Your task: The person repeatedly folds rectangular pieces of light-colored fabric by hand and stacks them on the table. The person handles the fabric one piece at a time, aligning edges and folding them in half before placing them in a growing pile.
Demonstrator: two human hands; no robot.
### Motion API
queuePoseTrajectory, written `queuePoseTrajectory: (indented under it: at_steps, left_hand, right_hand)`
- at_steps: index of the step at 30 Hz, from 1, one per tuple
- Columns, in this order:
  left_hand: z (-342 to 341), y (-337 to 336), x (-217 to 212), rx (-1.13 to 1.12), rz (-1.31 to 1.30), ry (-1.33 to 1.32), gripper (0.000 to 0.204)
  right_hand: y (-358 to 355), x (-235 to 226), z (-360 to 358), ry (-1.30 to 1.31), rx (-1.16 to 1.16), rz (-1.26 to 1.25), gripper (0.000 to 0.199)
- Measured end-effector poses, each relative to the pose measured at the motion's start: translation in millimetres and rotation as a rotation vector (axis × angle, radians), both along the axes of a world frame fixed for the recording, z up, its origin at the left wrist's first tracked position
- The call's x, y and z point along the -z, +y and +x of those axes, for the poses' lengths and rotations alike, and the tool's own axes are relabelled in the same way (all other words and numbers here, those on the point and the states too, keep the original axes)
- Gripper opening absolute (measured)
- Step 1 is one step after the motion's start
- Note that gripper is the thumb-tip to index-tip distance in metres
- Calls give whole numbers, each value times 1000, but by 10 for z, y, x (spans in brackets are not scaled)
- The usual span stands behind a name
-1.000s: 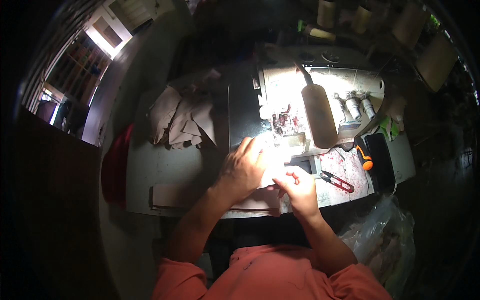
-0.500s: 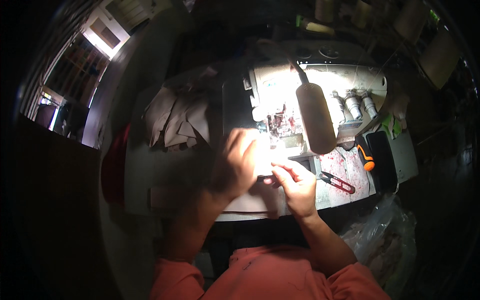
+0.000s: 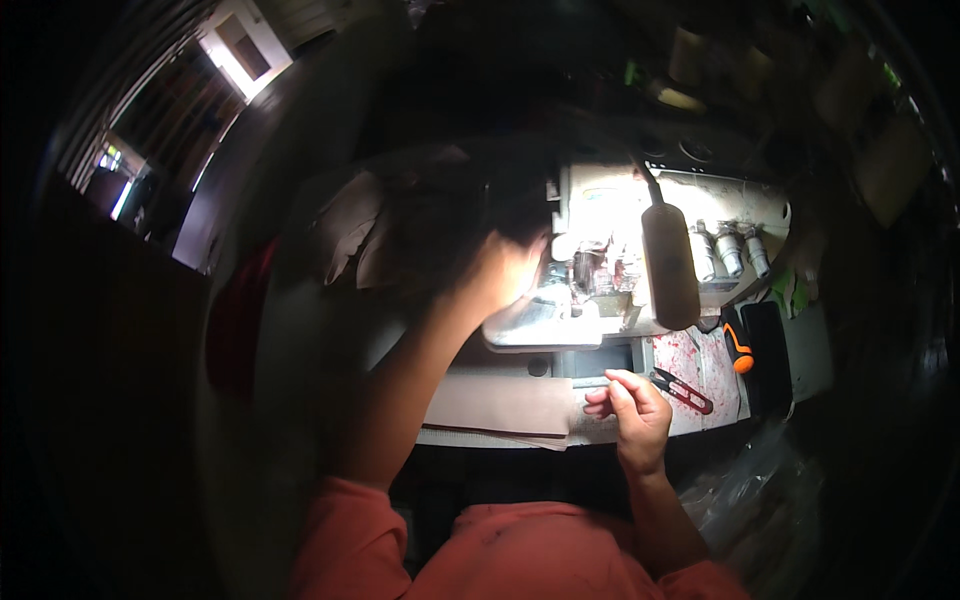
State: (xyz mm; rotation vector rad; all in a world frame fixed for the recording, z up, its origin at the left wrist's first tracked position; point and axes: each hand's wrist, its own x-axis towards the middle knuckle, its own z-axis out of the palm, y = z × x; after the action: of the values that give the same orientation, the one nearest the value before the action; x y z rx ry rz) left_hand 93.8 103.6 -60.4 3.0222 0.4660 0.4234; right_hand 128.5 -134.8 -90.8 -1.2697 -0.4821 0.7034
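Note:
My left hand (image 3: 505,272), smeared by motion, is at the left side of a brightly lit sewing machine (image 3: 600,255), just above its pale work plate (image 3: 545,335). Its fingertips fade into shadow and glare, so any hold is hidden. Lower down, by the table's front edge, my right hand (image 3: 640,412) has its fingers curled in toward the thumb; whatever may be between them is too small to make out. Left of it, flat beige cloth pieces (image 3: 500,408) lie along the front edge. Red-handled thread snips (image 3: 685,392) rest just right of this hand.
A long lamp head (image 3: 670,265) hangs before the machine. At the right lie an orange-and-black tool (image 3: 740,350) and a dark phone-like slab (image 3: 768,360). More pale cloth (image 3: 350,230) is heaped at the left. A clear plastic bag (image 3: 755,490) sits below the table's right side.
My hands, close together before, are now apart. The left has gone up and away toward the machine's left side; the right is lower and farther right. The beige cloth shows more fully.

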Motion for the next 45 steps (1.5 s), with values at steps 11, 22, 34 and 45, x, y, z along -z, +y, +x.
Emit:
queuePoseTrajectory:
  at_steps: [11, 22, 34, 45]
  left_hand:
    - [-893, -1247, 227, 65, -222, -337, 16]
    - [-881, -1461, 680, -167, -160, -243, 8]
    - [-1193, -1516, 428, -108, -660, -757, 12]
    - [-2159, -425, 198, -503, -1312, -1641, 41]
  right_hand:
    - [-224, 66, 44, 3, -30, -12, 18]
    - [-10, -63, -41, -18, -184, -173, 18]
    - [296, -196, -200, -299, -320, -190, 11]
    - [190, -313, -252, 259, -316, -9, 12]
